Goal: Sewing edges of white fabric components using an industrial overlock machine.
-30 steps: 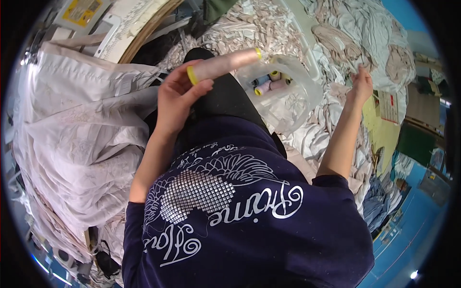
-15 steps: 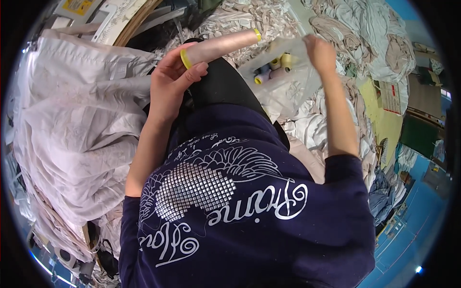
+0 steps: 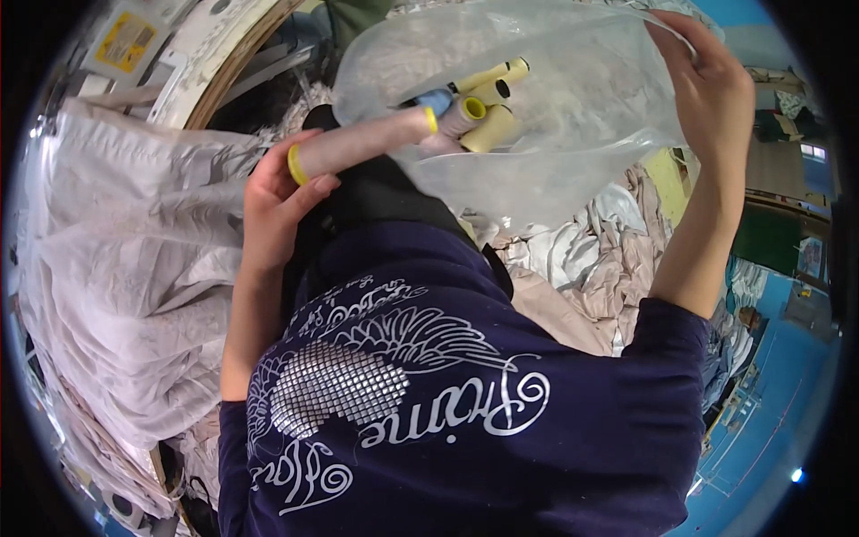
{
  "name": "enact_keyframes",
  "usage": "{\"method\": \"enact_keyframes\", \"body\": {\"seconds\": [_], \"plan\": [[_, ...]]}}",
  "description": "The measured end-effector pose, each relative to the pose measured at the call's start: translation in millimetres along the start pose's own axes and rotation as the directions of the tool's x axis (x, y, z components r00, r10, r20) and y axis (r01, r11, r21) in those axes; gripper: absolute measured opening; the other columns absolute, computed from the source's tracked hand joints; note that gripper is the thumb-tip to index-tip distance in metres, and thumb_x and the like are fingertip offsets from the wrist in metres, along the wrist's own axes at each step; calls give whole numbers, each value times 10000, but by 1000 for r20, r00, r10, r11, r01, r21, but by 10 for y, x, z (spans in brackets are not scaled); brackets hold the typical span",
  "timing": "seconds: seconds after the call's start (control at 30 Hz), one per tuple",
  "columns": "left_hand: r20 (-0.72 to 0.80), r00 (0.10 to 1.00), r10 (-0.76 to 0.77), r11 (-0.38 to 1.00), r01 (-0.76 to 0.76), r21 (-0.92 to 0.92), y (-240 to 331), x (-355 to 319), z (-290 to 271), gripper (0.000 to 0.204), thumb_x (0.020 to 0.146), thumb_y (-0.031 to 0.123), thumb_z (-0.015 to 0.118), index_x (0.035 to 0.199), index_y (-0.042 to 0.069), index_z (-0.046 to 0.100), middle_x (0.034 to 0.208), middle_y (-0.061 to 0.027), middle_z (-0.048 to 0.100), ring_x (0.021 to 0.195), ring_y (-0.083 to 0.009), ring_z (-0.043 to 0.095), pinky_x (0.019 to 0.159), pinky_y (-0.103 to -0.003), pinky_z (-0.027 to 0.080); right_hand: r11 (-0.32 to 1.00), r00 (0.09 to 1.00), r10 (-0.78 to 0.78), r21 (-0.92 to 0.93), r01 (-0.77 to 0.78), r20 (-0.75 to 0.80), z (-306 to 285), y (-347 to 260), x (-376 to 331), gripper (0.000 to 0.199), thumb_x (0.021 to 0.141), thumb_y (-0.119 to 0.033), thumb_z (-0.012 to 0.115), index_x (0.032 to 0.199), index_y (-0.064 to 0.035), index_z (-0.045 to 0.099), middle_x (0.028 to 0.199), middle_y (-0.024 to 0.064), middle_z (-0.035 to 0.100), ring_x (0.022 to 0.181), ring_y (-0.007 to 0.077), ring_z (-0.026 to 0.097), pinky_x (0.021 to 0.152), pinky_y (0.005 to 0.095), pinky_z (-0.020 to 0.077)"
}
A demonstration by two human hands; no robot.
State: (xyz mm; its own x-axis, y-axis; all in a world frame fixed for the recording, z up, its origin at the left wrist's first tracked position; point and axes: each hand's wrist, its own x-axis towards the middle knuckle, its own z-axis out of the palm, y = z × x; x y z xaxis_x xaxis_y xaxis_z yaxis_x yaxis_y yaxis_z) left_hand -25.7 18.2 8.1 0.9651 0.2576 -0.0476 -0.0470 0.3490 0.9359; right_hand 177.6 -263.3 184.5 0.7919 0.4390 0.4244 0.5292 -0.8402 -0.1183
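My left hand [image 3: 279, 201] is closed round the wide end of a pale pinkish thread cone [image 3: 362, 145] with yellow ends. Its narrow tip points right, in front of the spools in the bag. My right hand [image 3: 711, 85] grips the upper rim of a clear plastic bag [image 3: 591, 116], holding it spread wide. Inside the bag lie several thread cones: a pale yellow one [image 3: 489, 130], a pinkish one with a yellow end ring [image 3: 452, 118], a blue one [image 3: 433, 100] and a slim yellow one [image 3: 488, 75]. The bag's lower part sags over the fabric.
Crumpled white and beige cloth [image 3: 591, 259] is heaped under and beyond the bag. A large white fabric [image 3: 143, 242] drapes at my left. Behind it stands a wooden-edged table [image 3: 237, 54] with a machine part bearing a yellow label [image 3: 125, 40]. A blue floor [image 3: 761, 430] shows at right.
My right hand has moved right and up, pulling the bag wide so that more cones inside show. My left hand has shifted left and slightly down with the thread cone.
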Motion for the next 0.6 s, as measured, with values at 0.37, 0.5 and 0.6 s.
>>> {"method": "enact_keyframes", "body": {"seconds": [0.37, 0.5, 0.6], "plan": [[268, 956, -124, 980, 161, -121, -27, -33, -41, 572, 640, 70, 797, 1144, 6, 536, 1094, -94, 595, 987, -178, 580, 894, -312, 450, 911, 943, -175, 317, 264, -282, -357, -9, -261, 156, 842, 51, 566, 978, 59, 643, 950, 146, 666, 884, 172, 638, 792, 248, 509], [249, 967, -59, 995, 78, -68, -44, 121, 32, 534, 684, 121, 776, 1148, 17, 533, 1178, -145, 560, 1055, -213, 554, 934, -331, 421, 925, 934, -140, 294, 242, -329, -330, -18, -319, 143, 822, 47, 587, 950, 62, 647, 948, 157, 665, 884, 196, 643, 814, 275, 510], [219, 960, -175, 970, 206, -127, -107, 178, 3, 488, 737, 166, 733, 1154, 32, 518, 1214, -163, 537, 1111, -231, 528, 965, -342, 396, 955, 925, -142, 196, 222, -353, -359, 8, -377, 142, 821, 0, 597, 939, 56, 653, 951, 165, 664, 886, 194, 645, 834, 293, 505]]}}
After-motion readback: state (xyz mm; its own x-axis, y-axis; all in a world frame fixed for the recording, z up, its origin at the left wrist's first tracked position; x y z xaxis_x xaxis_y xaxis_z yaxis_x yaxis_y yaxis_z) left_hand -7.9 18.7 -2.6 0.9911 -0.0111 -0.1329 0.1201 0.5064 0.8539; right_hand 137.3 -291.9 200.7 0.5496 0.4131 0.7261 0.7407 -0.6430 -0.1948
